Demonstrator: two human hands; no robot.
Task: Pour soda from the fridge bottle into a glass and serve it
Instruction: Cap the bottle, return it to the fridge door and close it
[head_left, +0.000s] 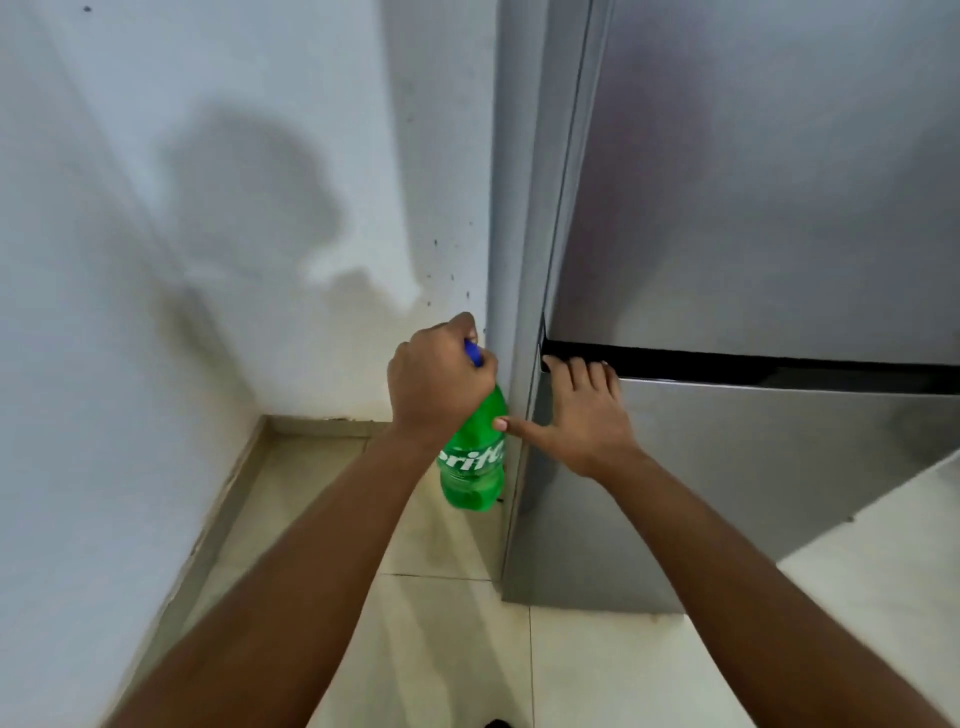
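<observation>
Bottle (474, 457), green w/ blue cap, hangs by its neck from clenched left hand (439, 384) beside fridge (727, 208); right hand (584, 413) flat, fingers spread, on lower door (727, 457) edge

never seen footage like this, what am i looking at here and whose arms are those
This is one picture from a wide-angle camera worn on a person's head, looking forward and down, so the arms are the wearer's own. There is no machine here. The left hand grips a green soda bottle by its top, over the blue cap, so the bottle hangs above the tiled floor. The right hand lies flat on the lower door of a grey fridge, fingers at its top edge by the dark gap between the doors. A white wall is on the left. No glass is in view.
</observation>
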